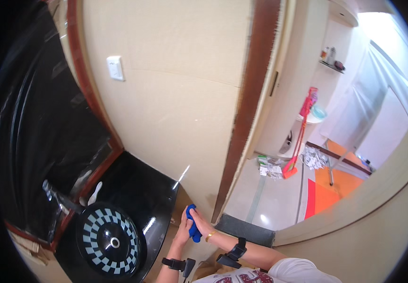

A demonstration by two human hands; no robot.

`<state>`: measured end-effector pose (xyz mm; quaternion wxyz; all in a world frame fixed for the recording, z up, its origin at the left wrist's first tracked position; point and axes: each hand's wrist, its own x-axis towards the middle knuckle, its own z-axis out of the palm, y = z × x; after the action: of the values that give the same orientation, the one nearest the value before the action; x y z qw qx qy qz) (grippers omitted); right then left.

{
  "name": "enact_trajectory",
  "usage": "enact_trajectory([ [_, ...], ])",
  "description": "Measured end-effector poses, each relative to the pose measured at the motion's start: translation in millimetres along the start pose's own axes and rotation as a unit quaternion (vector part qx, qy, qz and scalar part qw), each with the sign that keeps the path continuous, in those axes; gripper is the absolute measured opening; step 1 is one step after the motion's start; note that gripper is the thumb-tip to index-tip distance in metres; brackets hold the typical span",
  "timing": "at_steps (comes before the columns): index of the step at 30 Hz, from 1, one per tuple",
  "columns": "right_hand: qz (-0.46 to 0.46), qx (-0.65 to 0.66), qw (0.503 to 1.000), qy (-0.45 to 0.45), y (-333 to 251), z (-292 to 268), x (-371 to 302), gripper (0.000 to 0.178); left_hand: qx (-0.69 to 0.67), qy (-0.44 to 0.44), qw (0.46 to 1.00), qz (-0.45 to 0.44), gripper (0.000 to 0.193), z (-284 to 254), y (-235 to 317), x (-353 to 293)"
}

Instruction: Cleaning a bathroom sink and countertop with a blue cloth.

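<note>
In front of my body, beyond the right edge of the counter, both hands press a crumpled blue cloth [194, 232] between them. My left hand [183, 230] is closed against one side of it. My right hand [202, 225], with a gold-coloured band at the wrist, closes on it from the other side. Parts of the cloth stick out above and below the palms. To the left, a round black basin [101, 225] with a pale checkered ring stands on the glossy black counter [159, 200]. A tap [65, 200] reaches over its far left rim.
A small white item [95, 193] lies behind the basin. Beige wall with a white switch plate [115, 68] rises ahead. To the right, a dark threshold [246, 228] leads through a doorway to a long-handled red tool [298, 137], papers [314, 158] and an orange floor patch [329, 191].
</note>
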<state>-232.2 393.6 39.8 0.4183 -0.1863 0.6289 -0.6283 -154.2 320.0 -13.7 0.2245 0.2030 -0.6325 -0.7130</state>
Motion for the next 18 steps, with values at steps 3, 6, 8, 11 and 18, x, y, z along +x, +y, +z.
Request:
enact_trajectory([
  [3, 0.013, -0.005, 0.999, 0.038, 26.7, -15.6, 18.2, 0.069, -0.232, 0.02, 0.964, -0.127, 0.056, 44.8, -16.3, 11.8],
  [6, 0.023, 0.01, 1.0, 0.017, 36.2, -34.6, 27.4, 0.075, -0.427, 0.029, 0.89, -0.16, 0.051, 73.0, -9.6, 19.4],
  [8, -0.132, -0.254, 0.958, -0.024, -5.8, -25.3, -0.9, 0.055, -0.502, 0.018, 0.849, -0.165, 0.05, 34.1, -40.6, 29.0],
  [11, -0.318, -0.334, 0.885, 0.067, -56.6, -53.7, -15.4, 0.036, -0.527, 0.007, 0.837, -0.146, 0.044, 71.6, 22.1, 52.5],
  [18, -0.563, -0.373, 0.689, 0.262, -148.1, -83.3, -30.9, 0.041, -0.302, 0.147, 0.932, 0.135, 0.021, 119.7, 148.2, 117.0],
])
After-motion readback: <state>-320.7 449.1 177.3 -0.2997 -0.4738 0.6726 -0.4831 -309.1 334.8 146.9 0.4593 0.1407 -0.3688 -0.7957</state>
